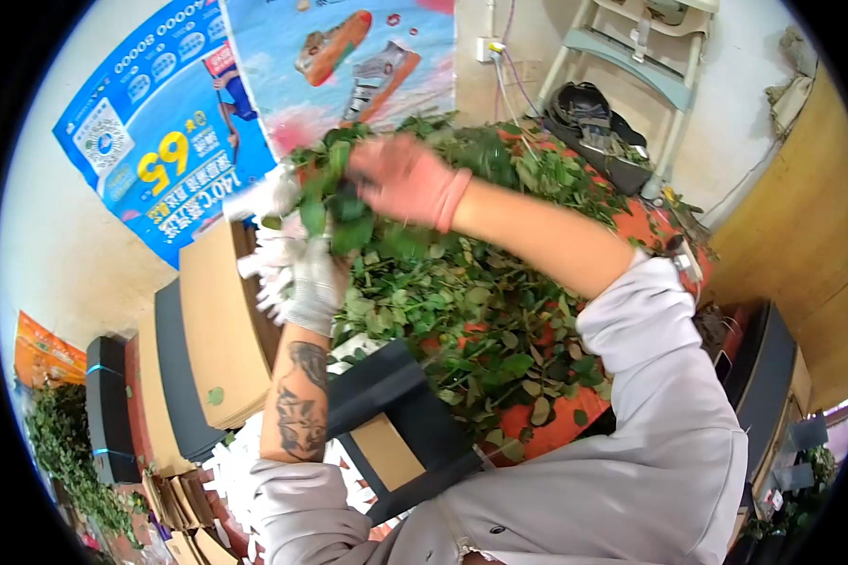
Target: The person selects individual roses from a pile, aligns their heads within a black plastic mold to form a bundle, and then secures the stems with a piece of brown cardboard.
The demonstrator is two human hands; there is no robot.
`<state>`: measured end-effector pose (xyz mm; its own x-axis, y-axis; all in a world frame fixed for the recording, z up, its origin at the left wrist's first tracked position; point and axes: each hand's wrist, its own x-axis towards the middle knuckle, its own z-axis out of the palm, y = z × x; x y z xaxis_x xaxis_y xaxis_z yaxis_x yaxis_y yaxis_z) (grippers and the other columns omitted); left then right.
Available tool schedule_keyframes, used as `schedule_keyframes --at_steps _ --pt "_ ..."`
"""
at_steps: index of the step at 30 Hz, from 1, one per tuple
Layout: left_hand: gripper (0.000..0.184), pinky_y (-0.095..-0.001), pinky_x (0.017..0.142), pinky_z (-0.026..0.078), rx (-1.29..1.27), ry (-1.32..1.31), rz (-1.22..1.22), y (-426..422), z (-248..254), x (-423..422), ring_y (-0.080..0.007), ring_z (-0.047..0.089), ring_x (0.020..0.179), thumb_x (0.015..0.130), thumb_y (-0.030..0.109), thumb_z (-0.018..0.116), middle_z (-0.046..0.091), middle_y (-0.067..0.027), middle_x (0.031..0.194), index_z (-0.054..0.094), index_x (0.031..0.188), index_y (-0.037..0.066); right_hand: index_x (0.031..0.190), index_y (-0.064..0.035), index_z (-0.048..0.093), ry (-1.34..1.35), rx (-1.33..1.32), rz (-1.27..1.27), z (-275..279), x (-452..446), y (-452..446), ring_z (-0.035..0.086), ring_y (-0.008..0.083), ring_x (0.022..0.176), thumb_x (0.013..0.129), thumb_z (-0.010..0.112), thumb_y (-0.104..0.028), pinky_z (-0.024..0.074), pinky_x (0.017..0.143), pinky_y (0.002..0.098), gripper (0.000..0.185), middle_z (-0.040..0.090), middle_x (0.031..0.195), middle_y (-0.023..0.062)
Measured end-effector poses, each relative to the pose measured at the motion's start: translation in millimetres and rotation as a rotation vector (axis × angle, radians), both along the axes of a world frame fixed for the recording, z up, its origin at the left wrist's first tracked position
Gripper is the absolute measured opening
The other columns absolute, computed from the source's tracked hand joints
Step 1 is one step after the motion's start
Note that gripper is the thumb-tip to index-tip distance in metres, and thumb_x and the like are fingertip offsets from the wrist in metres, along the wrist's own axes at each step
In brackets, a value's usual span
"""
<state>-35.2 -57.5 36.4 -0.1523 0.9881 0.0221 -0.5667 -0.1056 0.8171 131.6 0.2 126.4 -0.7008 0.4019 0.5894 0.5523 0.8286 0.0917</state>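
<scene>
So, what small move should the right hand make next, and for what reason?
Perhaps the right hand should ease the leaves beside it toward the heap. These leaves are bunched just above the left hand, and the heap already spreads over the table. Blur hides the fingers' exact hold, so this is only a judgement.

Two hands show: one pink-gloved right hand (405,179) and one white-gloved left hand (313,284). The leaves (462,292) between and beyond are too many to count. Far left, there are two large posters, one blue poster (151,104) and one shoe poster (254,56) picturing two shoes (334,47). Far right stands one pale chair (631,71). Left is one dark bundle (106,405) with two blue bands (106,452). Near lies one black piece (377,372) with one tan panel (386,452).
</scene>
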Motion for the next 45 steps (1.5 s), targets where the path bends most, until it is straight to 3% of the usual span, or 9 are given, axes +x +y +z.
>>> schedule_keyframes --at_steps 7,12,17,21,25,29,35,39,45 --pt "0.033 -0.0323 0.089 0.044 0.106 -0.11 -0.288 -16.2 -3.2 -23.0 -0.0176 0.052 0.107 0.09 0.025 0.054 0.055 -0.0041 0.117 0.051 0.12 0.011 0.124 -0.0049 0.045 0.082 -0.211 0.127 -88.1 -15.0 -3.2 0.043 0.0267 0.121 0.071 0.067 -0.035 0.0348 0.101 0.037 0.065 0.047 0.125 0.0154" --pt "0.057 -0.0298 0.096 0.039 0.479 1.164 -0.293 -1.3 65.3 -22.6 -0.0191 0.046 0.117 0.086 0.031 0.062 0.051 -0.014 0.125 0.043 0.128 -0.003 0.118 -0.0148 0.053 0.116 -0.06 -0.121 -35.2 34.6 15.9 0.05 0.0169 0.111 0.074 0.052 -0.028 0.0429 0.089 0.0285 0.046 0.051 0.124 0.0059" --pt "0.054 -0.0342 0.086 0.048 -0.335 2.118 -0.152 32.3 -0.2 -135.4 -0.024 0.064 0.093 0.075 0.038 0.06 0.065 -0.0158 0.102 0.054 0.119 0.008 0.104 -0.0015 0.061 0.656 0.051 -0.357 82.6 138.4 92.4 0.062 0.0267 0.091 0.076 0.061 -0.022 0.0463 0.083 0.0348 0.034 0.066 0.097 0.0137" --pt "0.058 -0.0382 0.09 0.046 -0.489 1.948 -0.214 18.5 -128.3 -171.5 -0.0304 0.059 0.102 0.068 0.042 0.063 0.061 -0.0163 0.11 0.056 0.117 0.011 0.102 0.003 0.06 0.83 0.434 -0.481 157.8 164.6 82.2 0.061 0.0254 0.086 0.076 0.057 -0.01 0.0468 0.079 0.0348 0.03 0.065 0.093 0.0149" --pt "0.047 -0.0401 0.089 0.045 -0.565 2.156 -0.166 14.9 -108.2 -136.2 -0.031 0.057 0.105 0.069 0.034 0.063 0.059 -0.0155 0.114 0.059 0.111 0.013 0.106 0.0012 0.059 0.731 0.475 -0.271 157.5 192.4 121.0 0.061 0.0273 0.09 0.073 0.059 -0.007 0.0471 0.08 0.034 0.033 0.065 0.096 0.0163" --pt "0.036 -0.0396 0.088 0.046 -0.474 2.189 -0.365 39.9 -112.0 -150.5 -0.0272 0.058 0.104 0.073 0.026 0.056 0.061 -0.0124 0.107 0.062 0.105 0.011 0.113 -0.0019 0.057 0.564 -0.049 -0.108 69.0 168.7 123.9 0.06 0.0255 0.095 0.077 0.066 -0.019 0.0448 0.088 0.0338 0.041 0.064 0.105 0.0113" --pt "0.028 -0.0383 0.076 0.047 -0.038 2.442 0.651 70.8 -43.8 -170.9 -0.0249 0.057 0.091 0.075 0.019 0.063 0.057 -0.0082 0.098 0.058 0.102 0.015 0.121 -0.0136 0.053 0.139 0.012 0.115 -5.1 58.8 45.1 0.052 0.028 0.106 0.069 0.069 -0.012 0.0392 0.096 0.0367 0.054 0.054 0.119 0.0098" --pt "0.023 -0.0378 0.078 0.047 -0.026 2.19 -0.287 18.6 -35.6 -87.5 -0.0262 0.059 0.093 0.079 0.024 0.055 0.062 -0.0106 0.096 0.061 0.097 0.011 0.123 -0.0163 0.051 0.169 0.06 0.191 -23.9 52.0 58.4 0.051 0.0286 0.107 0.073 0.066 -0.014 0.0388 0.094 0.037 0.052 0.053 0.12 0.0082" --pt "0.036 -0.0436 0.084 0.043 0.033 2.228 -0.282 -0.1 -152.3 -103.9 -0.0341 0.057 0.096 0.081 0.039 0.055 0.059 -0.0176 0.1 0.061 0.101 0.01 0.122 -0.0137 0.05 0.063 0.073 0.125 -29.6 41.6 47.4 0.055 0.0279 0.101 0.072 0.066 -0.018 0.0434 0.088 0.0375 0.053 0.053 0.117 0.0102"
